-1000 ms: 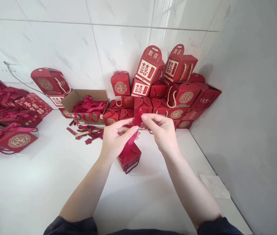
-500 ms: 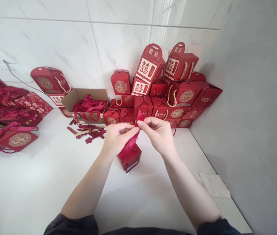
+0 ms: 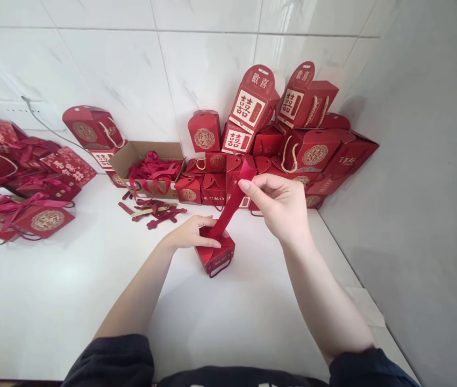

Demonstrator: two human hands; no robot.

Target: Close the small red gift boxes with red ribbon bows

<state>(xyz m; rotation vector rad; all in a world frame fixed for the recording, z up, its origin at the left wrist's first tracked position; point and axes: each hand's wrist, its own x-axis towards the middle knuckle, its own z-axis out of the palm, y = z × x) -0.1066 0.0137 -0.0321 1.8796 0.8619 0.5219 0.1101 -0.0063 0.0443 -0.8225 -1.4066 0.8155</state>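
Note:
A small red gift box (image 3: 215, 256) with a dark red cord handle stands on the white table in front of me. My left hand (image 3: 194, 232) grips its top, thumb on the near side and fingers on the far side, partly hidden by the ribbon. From the box top a red satin ribbon (image 3: 229, 210) rises slantwise to the right, pulled straight. Its upper part is pinched between the thumb and fingers of my right hand (image 3: 283, 201), held above and to the right of the box.
Behind, red gift boxes (image 3: 204, 131) are stacked against the tiled wall. A cardboard box (image 3: 145, 188) holds loose red ribbons (image 3: 154, 166), with flat strips (image 3: 158, 210) lying before it. Ribboned boxes (image 3: 45, 219) sit at left. A grey wall (image 3: 426, 188) bounds the right side.
My left hand has left the ribbon and dropped onto the box top. My right hand has moved up and right with the ribbon, which is now stretched straight. The view has shifted slightly.

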